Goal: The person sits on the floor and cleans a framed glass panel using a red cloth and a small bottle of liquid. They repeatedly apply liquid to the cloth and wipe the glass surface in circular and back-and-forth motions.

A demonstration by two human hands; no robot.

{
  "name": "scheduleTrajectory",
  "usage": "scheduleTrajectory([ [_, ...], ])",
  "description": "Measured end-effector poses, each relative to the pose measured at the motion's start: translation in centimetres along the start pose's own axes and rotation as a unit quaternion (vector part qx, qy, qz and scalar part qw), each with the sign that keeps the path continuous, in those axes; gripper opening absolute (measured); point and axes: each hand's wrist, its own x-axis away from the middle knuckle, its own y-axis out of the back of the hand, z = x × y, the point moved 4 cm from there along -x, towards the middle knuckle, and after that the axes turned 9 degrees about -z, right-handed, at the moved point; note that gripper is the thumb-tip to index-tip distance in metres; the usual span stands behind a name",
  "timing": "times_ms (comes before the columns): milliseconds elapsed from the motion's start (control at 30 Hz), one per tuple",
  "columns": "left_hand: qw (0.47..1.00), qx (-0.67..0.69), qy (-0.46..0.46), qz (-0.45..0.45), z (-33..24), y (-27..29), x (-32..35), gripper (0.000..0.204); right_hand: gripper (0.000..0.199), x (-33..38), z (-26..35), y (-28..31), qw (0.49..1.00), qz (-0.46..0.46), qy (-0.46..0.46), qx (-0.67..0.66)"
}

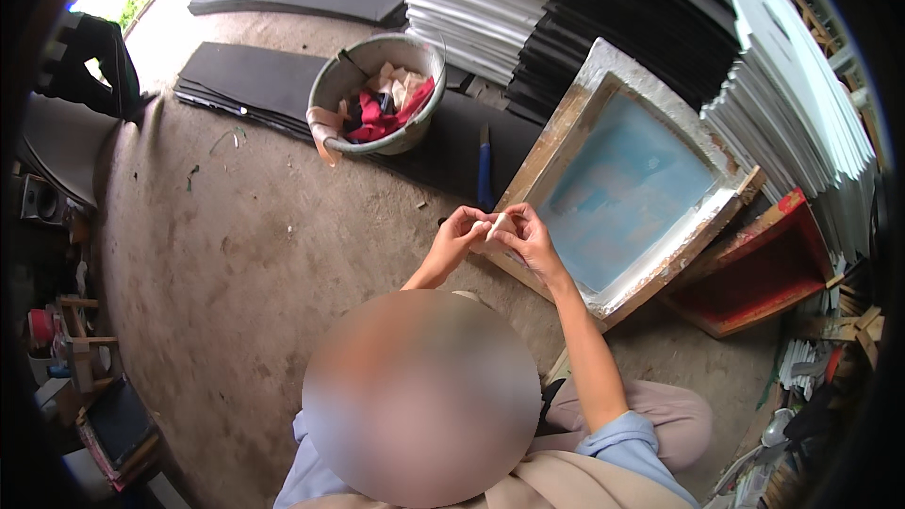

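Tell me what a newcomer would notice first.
Probably the big wooden frame with its blue panel, at the right. Next, the grey bucket of red and pale cloths toward the top, and stacks of white sheets and black sheets toward the upper right. At centre, the left hand and right hand hold a small pale piece.

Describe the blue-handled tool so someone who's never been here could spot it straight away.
Find the large wooden frame around a pale blue panel. Look left, toward the grey bucket: between them, just beyond the person's left hand, a slim tool lies on black sheets. Its bright blue handle sets it apart from the dark surface around it.
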Motion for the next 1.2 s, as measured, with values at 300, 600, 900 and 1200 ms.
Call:
scheduleTrajectory([
  [300,0.938,-0.277,-0.131,-0.164,3.7,6.0,-0.2,0.041,0.013,-1.6,-4.0,1.1,0.947,-0.069,0.054,0.310],
  [600,0.890,-0.391,-0.210,-0.103,8.7,7.0,-1.3,0.049,0.017,-1.5,-5.0,0.7,0.936,-0.129,0.003,0.328],
  [900,0.892,-0.396,-0.217,-0.016,1.4,3.0,1.1,0.045,0.019,0.5,-5.5,2.0,0.959,-0.180,-0.009,0.219],
  [1200,0.805,-0.509,-0.305,0.011,-4.7,0.1,4.1,0.040,0.024,4.4,-1.7,-0.4,0.970,-0.229,0.027,0.080],
])
